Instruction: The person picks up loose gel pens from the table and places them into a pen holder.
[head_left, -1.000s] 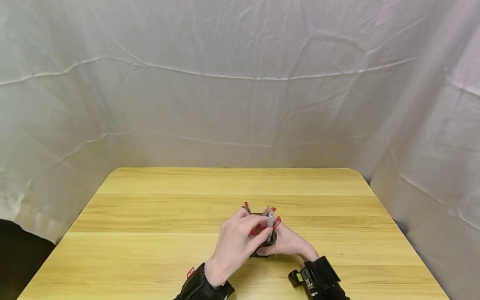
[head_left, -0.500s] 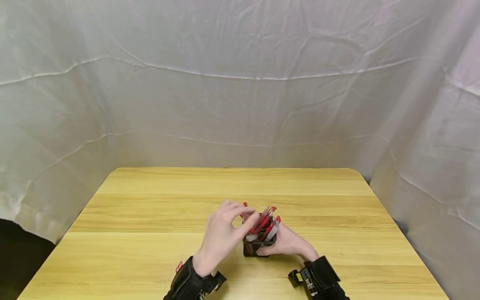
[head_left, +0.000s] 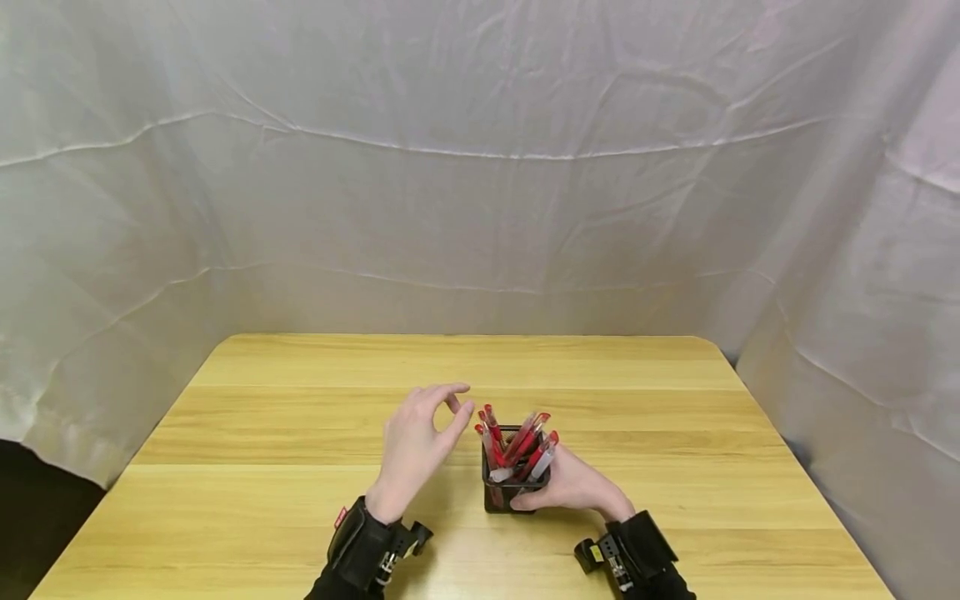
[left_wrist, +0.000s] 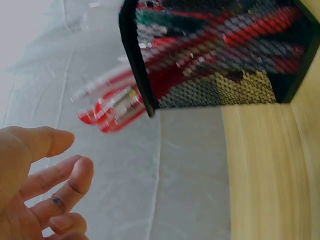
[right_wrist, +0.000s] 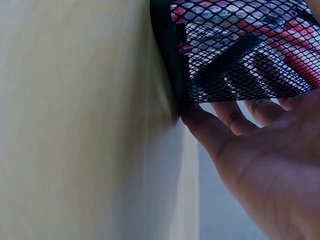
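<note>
A square black mesh pen holder stands upright on the table, packed with red-tipped clear pens that lean different ways. My right hand grips its right side, with the thumb at the near lower corner. In the right wrist view, the fingers show behind the mesh. My left hand is in the air to the left of the holder, apart from it and holding nothing. Its thumb and index finger are bent loosely with a gap between them. A ring shows on one finger in the left wrist view.
The light wooden table extends around the holder on every side. Pale grey cloth hangs behind the table and along its sides. Each wrist wears a black strap with a small camera.
My left hand has let go of a pen among those in the holder and moved away to the left. The right hand has stayed in place on the pen holder.
</note>
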